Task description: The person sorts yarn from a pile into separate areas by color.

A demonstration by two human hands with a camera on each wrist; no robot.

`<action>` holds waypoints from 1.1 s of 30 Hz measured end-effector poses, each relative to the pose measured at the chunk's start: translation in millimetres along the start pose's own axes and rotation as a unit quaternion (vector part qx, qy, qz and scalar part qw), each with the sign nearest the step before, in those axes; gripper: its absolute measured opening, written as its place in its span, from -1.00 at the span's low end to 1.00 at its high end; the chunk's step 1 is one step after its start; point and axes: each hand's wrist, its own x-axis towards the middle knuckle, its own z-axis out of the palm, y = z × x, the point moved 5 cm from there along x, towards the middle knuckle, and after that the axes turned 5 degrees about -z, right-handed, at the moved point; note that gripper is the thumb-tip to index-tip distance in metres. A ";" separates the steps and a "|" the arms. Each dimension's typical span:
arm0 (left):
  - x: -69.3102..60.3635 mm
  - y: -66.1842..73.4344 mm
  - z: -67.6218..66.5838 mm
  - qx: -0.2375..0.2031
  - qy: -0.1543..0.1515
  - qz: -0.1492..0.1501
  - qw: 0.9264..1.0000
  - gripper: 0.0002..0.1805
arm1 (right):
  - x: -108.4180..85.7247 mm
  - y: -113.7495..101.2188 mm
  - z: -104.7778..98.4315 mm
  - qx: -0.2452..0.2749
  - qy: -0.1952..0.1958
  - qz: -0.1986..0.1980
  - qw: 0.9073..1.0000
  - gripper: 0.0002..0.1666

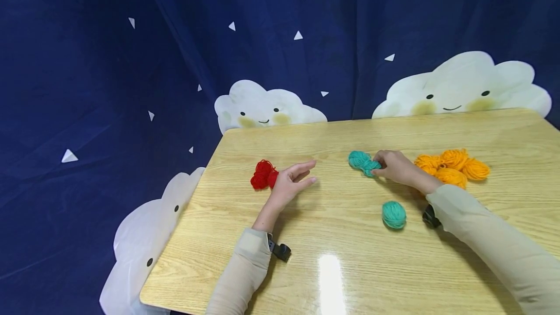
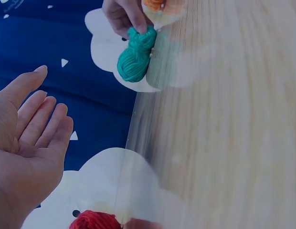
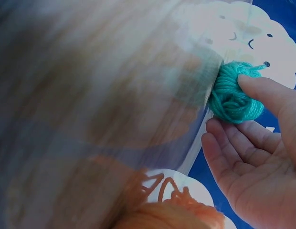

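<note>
Two teal yarn balls lie touching near the middle of the table; the farther teal yarn ball (image 1: 359, 159) is partly behind the other. My right hand (image 1: 395, 166) pinches the nearer teal yarn ball (image 1: 371, 168) between thumb and fingers, as the right wrist view shows from the side (image 3: 236, 93). My left hand (image 1: 289, 183) is held over the table with fingers extended and thumb apart, the palm bare in the left wrist view (image 2: 33, 143). Just left of it lies red yarn (image 1: 262, 175), partly hidden by that hand.
A single teal yarn ball (image 1: 394, 215) sits closer to me, left of the right forearm. Several orange yarn balls (image 1: 452, 177) are bunched beyond the right wrist, partly covered by it. The wooden table (image 1: 350, 266) ends at a dark blue curtain (image 1: 280, 38) with clouds.
</note>
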 end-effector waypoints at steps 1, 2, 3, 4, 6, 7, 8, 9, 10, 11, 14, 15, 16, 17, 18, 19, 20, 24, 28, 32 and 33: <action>-0.1 -0.2 0.1 -0.002 -0.001 -0.002 1.000 -0.49 | -0.2 -0.5 0.0 0.000 0.000 -0.001 1.000 -0.65; -0.2 -0.1 0.3 -0.002 -0.001 -0.002 1.000 -0.49 | -0.4 -0.7 0.1 0.000 -0.001 -0.001 1.000 -0.65; -0.4 -0.2 0.3 -0.001 0.001 -0.004 1.000 -0.49 | -0.4 -0.8 0.3 0.000 -0.001 -0.002 1.000 -0.65; -0.7 0.0 0.5 -0.003 0.001 -0.003 1.000 -0.49 | -0.4 -0.6 0.4 0.000 -0.002 -0.001 1.000 -0.65; -1.3 1.0 1.1 -0.002 0.003 0.000 1.000 -0.50 | -0.3 -0.5 0.8 0.000 -0.002 -0.002 1.000 -0.64; -1.7 1.5 1.5 -0.003 0.005 0.001 1.000 -0.50 | -0.3 -0.7 0.8 0.000 -0.003 -0.002 1.000 -0.64; -1.8 2.0 1.9 -0.001 0.008 0.003 1.000 -0.50 | -0.2 -0.7 0.8 0.000 -0.003 -0.002 1.000 -0.64; -1.8 2.3 2.5 -0.002 0.008 0.007 1.000 -0.50 | -0.1 -0.7 0.8 0.001 -0.004 -0.002 1.000 -0.63; -1.6 2.4 3.3 -0.003 0.007 0.010 1.000 -0.50 | -0.2 -0.7 0.7 0.001 -0.004 -0.001 1.000 -0.63; -1.3 2.6 4.2 -0.001 0.007 0.013 1.000 -0.51 | -0.3 -0.8 0.6 0.002 -0.004 0.000 1.000 -0.63; -0.4 2.1 7.1 -0.005 0.000 0.012 1.000 -0.50 | -0.6 -1.7 0.1 0.003 -0.005 0.001 1.000 -0.63; -0.3 1.9 8.0 -0.007 -0.003 0.011 1.000 -0.50 | -0.6 -1.7 0.2 0.003 -0.005 0.002 1.000 -0.64; -0.1 1.6 8.7 -0.007 -0.005 0.007 1.000 -0.49 | -0.6 -1.5 0.2 0.002 -0.005 0.002 1.000 -0.64; -0.2 1.8 9.2 -0.007 -0.006 0.005 1.000 -0.49 | -0.4 -1.5 0.2 0.002 -0.005 0.002 1.000 -0.65; -0.4 1.9 9.4 -0.008 -0.007 0.002 1.000 -0.49 | -0.4 -1.8 0.2 0.002 -0.004 0.000 1.000 -0.65; -0.8 2.8 9.5 -0.008 -0.008 0.000 1.000 -0.48 | -0.3 -1.9 0.2 0.002 -0.003 -0.002 1.000 -0.65; -1.3 4.2 9.5 -0.005 -0.007 0.000 1.000 -0.48 | -0.1 -2.2 0.1 0.001 -0.003 -0.003 1.000 -0.65; -6.9 18.3 10.5 0.004 -0.011 0.000 1.000 -0.49 | -0.3 -3.4 -0.6 0.002 -0.001 -0.009 1.000 -0.64; -11.6 29.6 12.5 0.005 -0.014 0.001 1.000 -0.50 | -0.5 -3.1 -0.9 0.003 0.001 -0.008 1.000 -0.64; -12.2 30.9 14.4 0.002 -0.019 0.000 1.000 -0.50 | 0.0 -1.6 0.0 0.000 0.001 -0.007 1.000 -0.67; -12.0 30.3 14.9 0.001 -0.022 0.000 1.000 -0.50 | 0.3 -0.8 0.6 -0.001 0.001 -0.007 1.000 -0.68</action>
